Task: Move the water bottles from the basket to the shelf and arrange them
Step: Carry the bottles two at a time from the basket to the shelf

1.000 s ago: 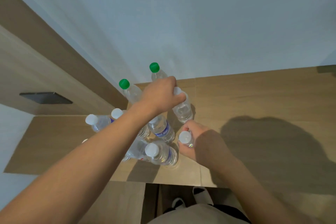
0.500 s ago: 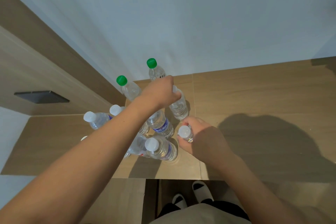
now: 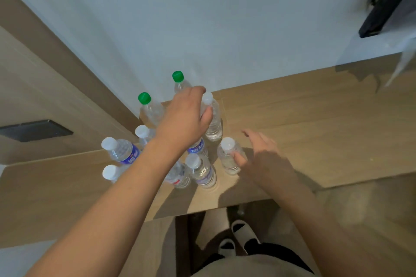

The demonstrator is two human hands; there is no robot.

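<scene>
A person looks down at a cluster of clear water bottles standing upright on a wooden shelf (image 3: 315,123) against a pale wall (image 3: 202,18). The left hand (image 3: 184,117) reaches over the cluster, its thumb and fingers curled round the neck of a white-capped bottle (image 3: 213,123) at the far right of the group. The right hand (image 3: 258,153) is loose and spread, fingers extended, with only its thumb touching the side of a short white-capped bottle (image 3: 228,158) just to its left; it grips nothing. Beyond the left hand stand two green-capped bottles (image 3: 149,108), close to the wall. Under and to the left of the left forearm stand more white-capped bottles, some with blue labels, including one (image 3: 122,150) at the near left and another (image 3: 201,170) between the two hands. No basket shows. Below the shelf edge, the person's feet in light slippers (image 3: 240,230) stand on the floor. A dark panel (image 3: 33,130) sits on the wood to the far left.
</scene>
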